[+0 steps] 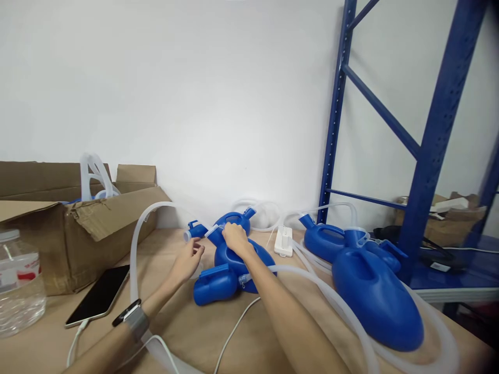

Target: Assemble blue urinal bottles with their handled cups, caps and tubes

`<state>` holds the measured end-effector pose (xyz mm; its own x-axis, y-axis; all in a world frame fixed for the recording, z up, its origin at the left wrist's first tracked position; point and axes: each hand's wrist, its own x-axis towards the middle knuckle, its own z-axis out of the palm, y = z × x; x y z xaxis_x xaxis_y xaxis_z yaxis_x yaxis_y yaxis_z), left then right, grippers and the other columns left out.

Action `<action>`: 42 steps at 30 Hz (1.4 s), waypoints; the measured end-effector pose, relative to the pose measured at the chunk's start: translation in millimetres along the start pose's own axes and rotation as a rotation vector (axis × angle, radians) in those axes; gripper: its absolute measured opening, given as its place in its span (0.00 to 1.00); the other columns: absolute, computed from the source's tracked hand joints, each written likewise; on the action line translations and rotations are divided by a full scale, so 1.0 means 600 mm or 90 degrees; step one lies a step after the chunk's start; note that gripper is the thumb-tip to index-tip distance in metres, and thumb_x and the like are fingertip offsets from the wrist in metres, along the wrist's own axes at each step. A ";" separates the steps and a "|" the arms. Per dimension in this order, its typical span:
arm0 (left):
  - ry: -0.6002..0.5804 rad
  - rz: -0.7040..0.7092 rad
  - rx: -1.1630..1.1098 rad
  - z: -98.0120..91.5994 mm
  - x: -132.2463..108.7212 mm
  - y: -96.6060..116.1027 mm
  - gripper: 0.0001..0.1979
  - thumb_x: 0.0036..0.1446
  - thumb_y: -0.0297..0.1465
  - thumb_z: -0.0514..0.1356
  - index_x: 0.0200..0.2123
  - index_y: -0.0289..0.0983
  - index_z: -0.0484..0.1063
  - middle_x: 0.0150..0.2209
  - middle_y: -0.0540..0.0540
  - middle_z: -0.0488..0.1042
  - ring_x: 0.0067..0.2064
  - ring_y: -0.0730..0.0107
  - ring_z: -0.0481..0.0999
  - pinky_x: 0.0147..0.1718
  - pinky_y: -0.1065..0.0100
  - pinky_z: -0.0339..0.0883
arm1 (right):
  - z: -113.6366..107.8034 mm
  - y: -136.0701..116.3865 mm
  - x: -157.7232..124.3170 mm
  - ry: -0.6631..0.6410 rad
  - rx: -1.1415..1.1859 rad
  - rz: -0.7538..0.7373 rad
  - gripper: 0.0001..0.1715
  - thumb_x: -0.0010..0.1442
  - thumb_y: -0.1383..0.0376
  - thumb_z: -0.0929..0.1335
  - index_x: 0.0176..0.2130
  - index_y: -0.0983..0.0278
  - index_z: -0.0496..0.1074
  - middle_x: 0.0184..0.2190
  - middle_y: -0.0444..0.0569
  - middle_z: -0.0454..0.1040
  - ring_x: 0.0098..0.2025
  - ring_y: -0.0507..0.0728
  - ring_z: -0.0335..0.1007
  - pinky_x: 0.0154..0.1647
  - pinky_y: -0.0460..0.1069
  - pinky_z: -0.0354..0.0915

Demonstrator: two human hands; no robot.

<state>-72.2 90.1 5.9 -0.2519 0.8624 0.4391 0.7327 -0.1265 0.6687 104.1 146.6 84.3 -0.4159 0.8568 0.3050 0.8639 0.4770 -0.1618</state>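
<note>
My right hand (235, 238) is closed around the handle near the neck of a blue plastic urinal bottle (262, 253), tilted with its pale-rimmed mouth toward the left. To its left, my left hand (188, 261) has its fingers loosely bent and apart, with nothing visibly held. Just beyond those fingertips lies a blue funnel-like piece (198, 231) with a whitish end. In front of the bottle rests a blue cup-shaped piece (215, 285), beside a clear connector on a translucent hose (307, 274). Another blue bottle (242, 222) stands behind, partly hidden by my right hand.
More blue bottles (374, 298) with coiled hoses lie at the right, beside a blue metal rack (429, 135). A white power strip (283, 242) sits near the wall. At left are a cardboard box (105, 244), a phone (99, 296) and a clear plastic bottle (19, 291).
</note>
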 end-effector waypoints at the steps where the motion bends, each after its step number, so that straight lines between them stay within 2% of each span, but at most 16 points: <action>1: 0.013 0.009 0.019 -0.003 0.015 -0.003 0.27 0.64 0.40 0.52 0.61 0.33 0.64 0.52 0.34 0.78 0.48 0.50 0.81 0.51 0.50 0.73 | 0.001 0.003 0.000 0.005 0.001 0.002 0.19 0.71 0.70 0.59 0.54 0.73 0.73 0.50 0.68 0.79 0.56 0.67 0.77 0.50 0.55 0.70; 3: 0.027 0.068 0.064 -0.009 0.041 -0.006 0.28 0.62 0.37 0.54 0.64 0.34 0.60 0.55 0.33 0.76 0.52 0.50 0.79 0.53 0.51 0.71 | 0.005 0.007 0.001 0.014 0.003 0.003 0.19 0.71 0.70 0.59 0.54 0.72 0.72 0.50 0.67 0.79 0.55 0.67 0.77 0.51 0.55 0.70; 5: 0.033 0.130 0.109 -0.013 0.058 -0.004 0.26 0.62 0.34 0.55 0.63 0.36 0.61 0.55 0.34 0.77 0.54 0.52 0.78 0.53 0.54 0.70 | 0.009 0.010 0.002 0.022 0.004 0.001 0.19 0.72 0.70 0.58 0.54 0.70 0.72 0.50 0.65 0.80 0.55 0.66 0.77 0.50 0.55 0.70; 8: 0.034 0.152 0.136 -0.015 0.065 0.004 0.23 0.61 0.31 0.54 0.60 0.37 0.62 0.52 0.36 0.79 0.51 0.52 0.80 0.50 0.56 0.71 | 0.016 0.014 0.003 0.031 0.005 -0.006 0.19 0.74 0.65 0.57 0.55 0.67 0.71 0.50 0.64 0.80 0.54 0.66 0.78 0.50 0.56 0.69; 13: -0.048 0.216 0.234 -0.017 0.060 0.026 0.36 0.56 0.28 0.56 0.69 0.40 0.56 0.52 0.40 0.79 0.52 0.51 0.79 0.46 0.60 0.70 | 0.020 0.020 0.008 0.025 0.012 -0.027 0.22 0.75 0.60 0.56 0.57 0.65 0.70 0.51 0.62 0.80 0.54 0.67 0.78 0.51 0.57 0.69; 16: -0.098 0.199 0.283 -0.015 0.071 0.039 0.40 0.54 0.23 0.54 0.71 0.43 0.56 0.48 0.40 0.81 0.49 0.53 0.80 0.44 0.63 0.70 | 0.018 0.025 0.010 0.010 0.014 -0.053 0.22 0.76 0.59 0.55 0.57 0.63 0.70 0.51 0.61 0.80 0.53 0.67 0.78 0.50 0.57 0.69; 19: -0.133 0.175 0.237 -0.009 0.092 0.043 0.43 0.47 0.19 0.55 0.68 0.43 0.62 0.47 0.41 0.82 0.48 0.52 0.81 0.46 0.61 0.70 | 0.014 0.029 0.012 -0.008 0.011 -0.086 0.23 0.76 0.59 0.55 0.57 0.61 0.71 0.51 0.59 0.80 0.53 0.66 0.79 0.49 0.57 0.69; 21: -0.143 0.175 0.195 -0.005 0.104 0.041 0.40 0.46 0.19 0.56 0.65 0.41 0.67 0.48 0.40 0.82 0.50 0.52 0.81 0.48 0.60 0.70 | 0.014 0.032 0.013 -0.014 0.009 -0.106 0.23 0.76 0.59 0.54 0.58 0.61 0.71 0.51 0.60 0.80 0.53 0.66 0.78 0.50 0.57 0.69; 23: -0.145 0.178 0.175 -0.004 0.110 0.037 0.38 0.46 0.20 0.57 0.63 0.40 0.69 0.50 0.40 0.81 0.51 0.51 0.80 0.51 0.60 0.70 | 0.016 0.035 0.014 -0.016 0.009 -0.118 0.24 0.76 0.59 0.54 0.62 0.60 0.68 0.52 0.60 0.79 0.54 0.67 0.78 0.50 0.57 0.69; 27: -0.154 0.190 0.141 -0.004 0.111 0.035 0.37 0.45 0.18 0.55 0.61 0.38 0.71 0.55 0.40 0.79 0.55 0.52 0.78 0.55 0.59 0.69 | 0.021 0.037 0.017 -0.019 0.010 -0.127 0.28 0.76 0.59 0.53 0.71 0.60 0.55 0.53 0.63 0.79 0.54 0.69 0.78 0.50 0.59 0.69; 30: -0.161 0.207 0.124 -0.006 0.113 0.038 0.37 0.43 0.17 0.54 0.60 0.37 0.73 0.57 0.41 0.79 0.58 0.54 0.77 0.57 0.61 0.68 | 0.021 0.037 0.016 -0.023 0.009 -0.136 0.29 0.76 0.59 0.52 0.71 0.59 0.55 0.53 0.63 0.79 0.54 0.69 0.78 0.51 0.60 0.70; 38: -0.185 0.226 0.146 -0.015 0.116 0.041 0.42 0.42 0.16 0.52 0.64 0.37 0.69 0.59 0.42 0.77 0.60 0.57 0.76 0.59 0.62 0.67 | 0.010 0.033 0.008 -0.033 0.006 -0.145 0.27 0.76 0.61 0.53 0.70 0.57 0.58 0.53 0.62 0.79 0.55 0.68 0.78 0.52 0.58 0.69; 42: -0.195 0.194 0.224 -0.025 0.106 0.045 0.46 0.42 0.17 0.55 0.69 0.38 0.63 0.54 0.38 0.80 0.52 0.51 0.80 0.51 0.61 0.71 | 0.010 0.029 0.010 -0.034 0.010 -0.119 0.27 0.76 0.61 0.54 0.70 0.62 0.56 0.52 0.64 0.79 0.54 0.69 0.78 0.51 0.58 0.69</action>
<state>-78.0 134.0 61.0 0.1608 0.9221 0.3520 0.9238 -0.2662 0.2752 115.2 161.2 77.7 -0.5833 0.7621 0.2810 0.7658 0.6313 -0.1225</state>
